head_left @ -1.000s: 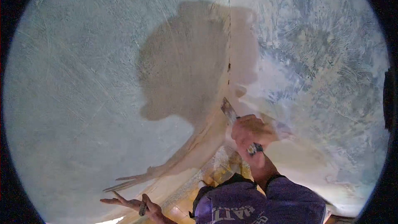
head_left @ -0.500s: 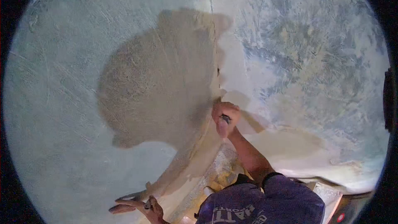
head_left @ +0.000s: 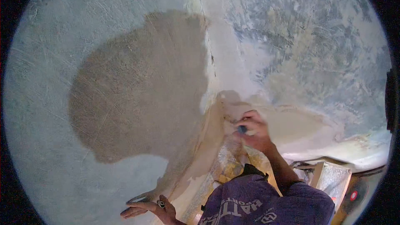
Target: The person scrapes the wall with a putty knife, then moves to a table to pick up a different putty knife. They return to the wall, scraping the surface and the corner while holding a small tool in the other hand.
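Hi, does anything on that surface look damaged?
Yes: a thin dark crack runs down the seam, above the right hand in the picture. It looks odd because it breaks the pale surface.

the left wall (head_left: 46, 87) is pale grey-green, scored with fine whitish streaks, and a brown-grey shadow (head_left: 141, 87) darkens it. the right wall (head_left: 321, 54) is mottled in slate blue, grey and off-white blotches, with a plain beige patch (head_left: 296, 129) lower down. the crack (head_left: 212, 59) is a thin dark line. the visible bit of the held tool (head_left: 242, 129) is dark blue. the shirt (head_left: 291, 206) is purple with pale grey lettering (head_left: 246, 208), its collar (head_left: 252, 169) black. a round mark (head_left: 354, 195) is red, whitish at its centre.
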`<action>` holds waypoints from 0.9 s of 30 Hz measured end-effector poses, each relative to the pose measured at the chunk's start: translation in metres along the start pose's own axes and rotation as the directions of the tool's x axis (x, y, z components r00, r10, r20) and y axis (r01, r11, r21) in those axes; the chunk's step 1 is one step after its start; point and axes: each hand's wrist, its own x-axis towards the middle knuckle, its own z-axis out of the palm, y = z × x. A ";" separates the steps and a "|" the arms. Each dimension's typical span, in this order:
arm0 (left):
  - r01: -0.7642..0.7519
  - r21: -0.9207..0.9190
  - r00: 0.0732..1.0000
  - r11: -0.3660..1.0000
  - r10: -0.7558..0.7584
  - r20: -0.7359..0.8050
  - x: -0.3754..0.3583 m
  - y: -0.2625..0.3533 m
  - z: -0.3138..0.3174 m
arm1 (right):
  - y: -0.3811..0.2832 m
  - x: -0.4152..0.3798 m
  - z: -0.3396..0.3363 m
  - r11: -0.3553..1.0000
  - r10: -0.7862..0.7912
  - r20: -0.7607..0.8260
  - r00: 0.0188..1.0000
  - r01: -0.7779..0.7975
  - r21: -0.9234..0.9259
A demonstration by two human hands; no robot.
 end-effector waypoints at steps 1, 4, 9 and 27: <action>-0.022 -0.046 0.999 0.999 0.020 -0.045 -0.001 0.027 0.000 | -0.005 -0.004 -0.008 0.998 0.027 -0.179 0.983 -0.015 0.068; 0.053 -0.127 0.997 0.991 -0.060 -0.057 -0.006 0.038 -0.001 | -0.014 -0.021 -0.020 0.967 0.182 -0.489 0.853 -0.064 0.248; -0.043 0.134 0.998 0.990 0.049 -0.038 0.001 -0.008 0.010 | -0.016 -0.057 -0.001 0.552 0.607 -0.042 0.794 -0.383 0.741; -0.090 0.368 0.947 0.926 -0.035 0.320 0.004 0.059 -0.028 | -0.067 0.017 0.034 0.476 0.545 0.499 0.674 -0.738 0.478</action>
